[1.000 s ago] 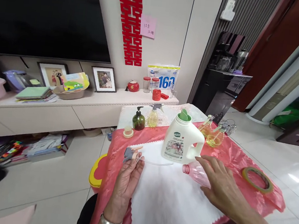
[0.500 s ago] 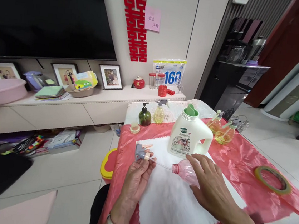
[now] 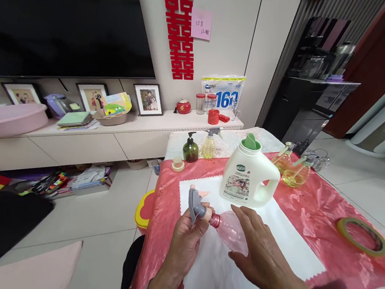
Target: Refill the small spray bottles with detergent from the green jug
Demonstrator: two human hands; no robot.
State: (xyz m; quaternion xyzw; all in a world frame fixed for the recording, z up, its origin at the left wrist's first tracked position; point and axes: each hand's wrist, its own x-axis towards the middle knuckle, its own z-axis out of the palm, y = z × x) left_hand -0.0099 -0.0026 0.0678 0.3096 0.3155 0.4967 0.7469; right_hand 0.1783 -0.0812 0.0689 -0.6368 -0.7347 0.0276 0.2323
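My left hand (image 3: 187,234) grips a grey trigger spray head (image 3: 197,204) by its peach collar. The collar sits at the red threaded mouth of a clear pink bottle (image 3: 232,230); whether the threads have caught, I cannot tell. My right hand (image 3: 260,249) is closed around the bottle's body, which lies tilted above a white cloth (image 3: 209,267). Just behind stands a white detergent jug (image 3: 241,175) with a green spout (image 3: 251,142) in its uncovered neck. A pale cap (image 3: 178,163) rests left of the jug.
A green pump bottle (image 3: 191,149) and a spray bottle (image 3: 209,146) with yellow liquid stand at the back. Two more spray bottles (image 3: 295,174) are right of the jug. A tape roll (image 3: 362,237) lies on the red plastic sheet (image 3: 324,208). A low cabinet (image 3: 138,133) runs behind.
My left hand has brought the spray head right, up to the bottle's mouth. The tube that showed between them is now inside the bottle. The view has shifted slightly.
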